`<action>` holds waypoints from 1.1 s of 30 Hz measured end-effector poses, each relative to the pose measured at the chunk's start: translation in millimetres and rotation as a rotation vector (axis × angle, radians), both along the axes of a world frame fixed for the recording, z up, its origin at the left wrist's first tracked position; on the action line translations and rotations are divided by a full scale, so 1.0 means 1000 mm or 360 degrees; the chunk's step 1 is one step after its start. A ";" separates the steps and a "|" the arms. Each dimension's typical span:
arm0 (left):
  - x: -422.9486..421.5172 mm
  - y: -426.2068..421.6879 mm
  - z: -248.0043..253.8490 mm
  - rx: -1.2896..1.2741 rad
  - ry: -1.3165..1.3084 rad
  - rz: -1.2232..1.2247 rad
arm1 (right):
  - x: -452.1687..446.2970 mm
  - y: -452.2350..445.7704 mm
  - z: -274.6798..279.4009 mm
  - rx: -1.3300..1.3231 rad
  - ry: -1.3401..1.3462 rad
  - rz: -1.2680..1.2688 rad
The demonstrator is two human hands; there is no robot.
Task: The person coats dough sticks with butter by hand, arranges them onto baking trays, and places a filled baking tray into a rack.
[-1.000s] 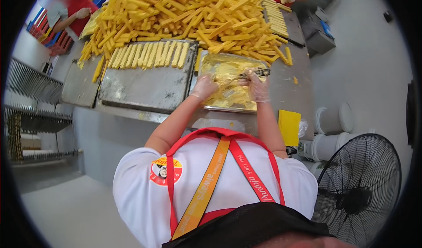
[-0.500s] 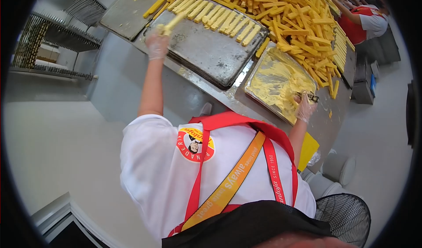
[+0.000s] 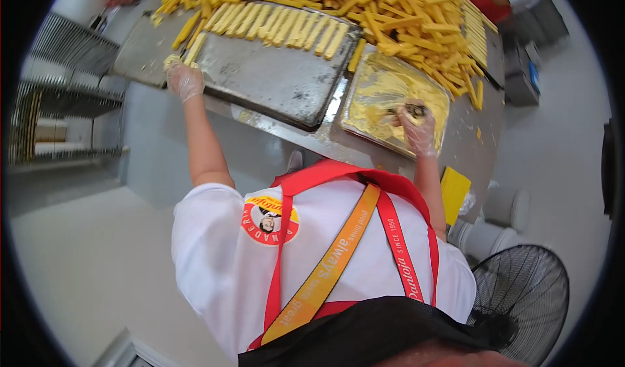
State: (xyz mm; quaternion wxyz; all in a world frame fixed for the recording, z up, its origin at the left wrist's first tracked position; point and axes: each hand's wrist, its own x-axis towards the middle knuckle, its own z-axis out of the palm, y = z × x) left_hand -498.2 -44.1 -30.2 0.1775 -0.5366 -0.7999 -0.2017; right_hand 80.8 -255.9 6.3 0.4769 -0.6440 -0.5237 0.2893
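My left hand [image 3: 184, 81], in a clear glove with yellow cream on the fingers, is closed at the lower end of a cream-coated bread stick [image 3: 195, 49]. That stick is at the left end of a dark metal tray [image 3: 260, 84]. A row of coated sticks [image 3: 280, 25] lies along the tray's far side. My right hand [image 3: 418, 133], also gloved, is closed around a dark tool [image 3: 415, 110] smeared with cream; its kind is unclear. Hand and tool are over a shallow pan [image 3: 368, 100] spread with yellow cream.
A big heap of plain yellow sticks [image 3: 416, 15] covers the back of the metal table [image 3: 478, 129]. Another tray with sticks [image 3: 474, 32] is at the right, near a co-worker in red [image 3: 488, 2]. A fan [image 3: 521, 295] and white buckets [image 3: 506, 204] stand at lower right.
My left hand has brought the coated stick left and down to the tray's left end. The right hand with the tool has moved from the pan's right edge further over the cream.
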 end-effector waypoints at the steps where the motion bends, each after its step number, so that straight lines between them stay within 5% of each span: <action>1: 0.022 -0.001 0.016 0.0064 0.0169 -0.0149 | 0.006 0.001 -0.004 -0.0131 0.0183 0.0032; 3: 0.078 -0.001 0.045 0.0208 0.0498 -0.0426 | 0.034 0.012 -0.024 -0.0257 0.0324 -0.0225; 5: 0.155 -0.005 0.086 0.0156 0.0111 -0.0774 | 0.089 0.026 -0.057 -0.0248 0.0230 -0.0791; 8: 0.250 -0.002 0.093 0.0058 -0.0207 -0.1482 | 0.089 0.028 -0.023 -0.0166 -0.0746 -0.0754; 10: 0.312 -0.004 0.093 0.0130 -0.0457 -0.1952 | 0.040 0.021 0.009 0.0182 -0.0950 -0.0397; 12: 0.369 -0.010 0.086 -0.0191 -0.0661 -0.2086 | 0.022 0.015 0.001 -0.0059 -0.0221 0.0007; 15: 0.427 -0.012 0.073 -0.0532 -0.0285 -0.1949 | 0.034 0.016 0.015 -0.0217 0.0176 0.0066; 16: 0.435 -0.010 0.069 -0.0498 -0.0209 -0.1932 | 0.039 0.013 0.030 -0.0221 0.0256 -0.0308; 19: 0.453 -0.009 0.066 -0.0396 0.0004 -0.1906 | 0.109 0.031 -0.025 -0.0261 -0.0292 -0.0693; 20: 0.451 -0.005 0.067 -0.0354 0.0068 -0.1913 | 0.102 0.030 -0.019 -0.0105 -0.0715 -0.0577; 21: 0.449 -0.002 0.067 -0.0314 0.0131 -0.1917 | 0.085 0.025 -0.010 0.0013 -0.0675 -0.0409; 23: 0.444 0.003 0.057 -0.0189 -0.0023 -0.1876 | 0.053 0.011 0.003 0.0244 -0.0590 -0.0067; 25: 0.434 0.003 0.053 -0.0068 -0.0295 -0.1822 | 0.066 0.012 -0.013 -0.0060 -0.0061 0.0006; 29: 0.401 -0.017 0.061 0.0263 -0.0645 -0.1891 | 0.106 0.021 -0.017 -0.0102 -0.0029 -0.0402; 32: 0.383 -0.046 0.080 0.0000 -0.0562 -0.1772 | 0.102 0.008 0.001 0.0141 0.0339 -0.0650; 33: 0.378 -0.059 0.088 -0.0027 -0.0520 -0.1796 | 0.102 0.007 0.003 0.0312 -0.0017 -0.0690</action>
